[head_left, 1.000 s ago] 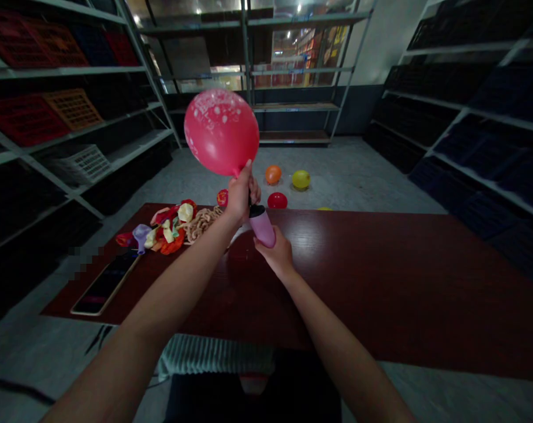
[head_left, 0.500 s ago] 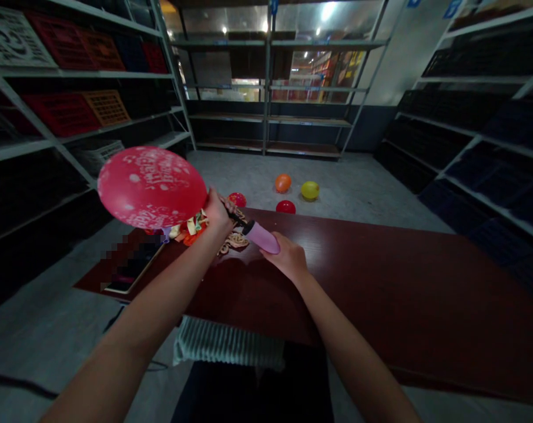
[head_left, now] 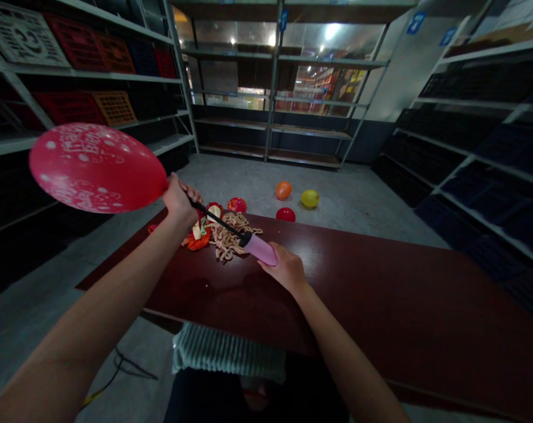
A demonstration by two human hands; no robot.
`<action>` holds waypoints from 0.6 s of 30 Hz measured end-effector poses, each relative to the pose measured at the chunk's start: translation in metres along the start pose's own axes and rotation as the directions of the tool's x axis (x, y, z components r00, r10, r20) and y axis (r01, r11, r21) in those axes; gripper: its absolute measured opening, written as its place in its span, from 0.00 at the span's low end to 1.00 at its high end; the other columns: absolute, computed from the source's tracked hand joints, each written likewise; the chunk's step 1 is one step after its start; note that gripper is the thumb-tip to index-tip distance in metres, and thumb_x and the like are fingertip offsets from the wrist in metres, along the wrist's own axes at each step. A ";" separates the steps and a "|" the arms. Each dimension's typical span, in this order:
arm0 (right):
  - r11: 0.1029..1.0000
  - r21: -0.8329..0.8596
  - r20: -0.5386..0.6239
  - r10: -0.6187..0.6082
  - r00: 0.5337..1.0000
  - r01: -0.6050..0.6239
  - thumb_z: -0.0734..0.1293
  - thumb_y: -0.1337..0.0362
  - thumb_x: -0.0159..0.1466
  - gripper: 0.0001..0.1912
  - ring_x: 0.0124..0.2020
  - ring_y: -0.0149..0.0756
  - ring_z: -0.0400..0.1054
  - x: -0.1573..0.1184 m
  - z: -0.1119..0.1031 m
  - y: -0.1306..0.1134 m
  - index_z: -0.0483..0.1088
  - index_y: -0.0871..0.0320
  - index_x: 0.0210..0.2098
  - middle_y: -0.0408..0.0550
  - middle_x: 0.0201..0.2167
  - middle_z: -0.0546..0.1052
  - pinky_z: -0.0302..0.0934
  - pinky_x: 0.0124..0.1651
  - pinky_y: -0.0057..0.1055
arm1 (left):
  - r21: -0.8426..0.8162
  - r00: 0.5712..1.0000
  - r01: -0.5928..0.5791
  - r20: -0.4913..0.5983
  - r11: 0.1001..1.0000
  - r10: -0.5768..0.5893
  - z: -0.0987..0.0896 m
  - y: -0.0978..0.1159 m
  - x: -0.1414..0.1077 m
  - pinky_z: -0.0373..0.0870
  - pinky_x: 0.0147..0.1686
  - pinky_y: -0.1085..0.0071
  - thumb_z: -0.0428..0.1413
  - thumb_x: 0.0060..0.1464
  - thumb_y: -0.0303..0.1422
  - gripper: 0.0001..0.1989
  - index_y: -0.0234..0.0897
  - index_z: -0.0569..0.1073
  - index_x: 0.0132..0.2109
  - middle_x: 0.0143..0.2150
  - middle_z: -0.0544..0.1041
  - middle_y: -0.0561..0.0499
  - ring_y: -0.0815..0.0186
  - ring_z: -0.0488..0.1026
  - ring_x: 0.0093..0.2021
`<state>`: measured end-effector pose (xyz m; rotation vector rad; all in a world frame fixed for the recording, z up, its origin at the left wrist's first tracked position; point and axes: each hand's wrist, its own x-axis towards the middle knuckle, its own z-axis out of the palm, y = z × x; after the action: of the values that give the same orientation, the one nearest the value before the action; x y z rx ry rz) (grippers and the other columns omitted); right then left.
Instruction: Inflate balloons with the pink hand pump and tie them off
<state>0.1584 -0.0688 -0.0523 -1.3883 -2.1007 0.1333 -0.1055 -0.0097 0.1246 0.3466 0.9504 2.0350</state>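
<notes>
Leftward since the earlier frame, the red balloon (head_left: 99, 167) has been swung, and more of the pump's black rod (head_left: 222, 222) is exposed. Above the left part of the table (head_left: 358, 282), the balloon's neck end and the rod are clasped by the left hand (head_left: 180, 201); over the table's middle, the pink handle (head_left: 261, 249) is gripped by the right hand (head_left: 289, 271). Being light, taut and easily burst, presumably, the balloon is best held at its neck; the stiff pump, by its handle.
</notes>
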 end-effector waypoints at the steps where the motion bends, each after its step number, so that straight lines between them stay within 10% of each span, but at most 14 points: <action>1: 1.000 0.025 -0.013 0.009 1.000 -0.009 0.74 0.53 0.65 0.22 0.51 0.53 0.81 0.000 0.001 0.001 0.75 0.47 0.58 0.51 0.52 0.84 0.76 0.55 0.43 | -0.005 0.999 -0.019 0.031 1.000 0.019 0.007 0.003 -0.003 0.47 0.20 0.70 0.45 0.78 0.38 0.28 0.39 0.53 0.26 0.14 0.51 0.58 0.71 0.49 0.14; 11: 0.920 0.274 -0.090 0.316 0.945 -0.281 0.73 0.52 0.64 0.19 0.44 0.51 0.82 0.006 -0.001 0.017 0.72 0.48 0.52 0.50 0.46 0.85 0.75 0.48 0.42 | 0.018 0.904 -0.097 0.419 0.995 0.081 0.114 -0.044 -0.046 0.43 0.16 0.69 0.49 0.78 0.41 0.31 0.41 0.54 0.23 0.12 0.52 0.58 0.71 0.48 0.12; 18: 0.835 0.414 -0.118 0.443 0.889 -0.361 0.72 0.50 0.63 0.17 0.37 0.47 0.82 0.009 0.002 0.028 0.73 0.49 0.48 0.45 0.37 0.85 0.73 0.40 0.36 | 0.223 0.842 0.035 0.519 0.974 -0.149 0.121 -0.145 -0.069 0.46 0.13 0.72 0.62 0.68 0.49 0.34 0.41 0.56 0.20 0.11 0.55 0.57 0.73 0.52 0.10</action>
<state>0.1772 -0.0475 -0.0615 -1.5050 -1.4801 0.5189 0.0860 0.0478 0.1064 0.9115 0.7999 1.6154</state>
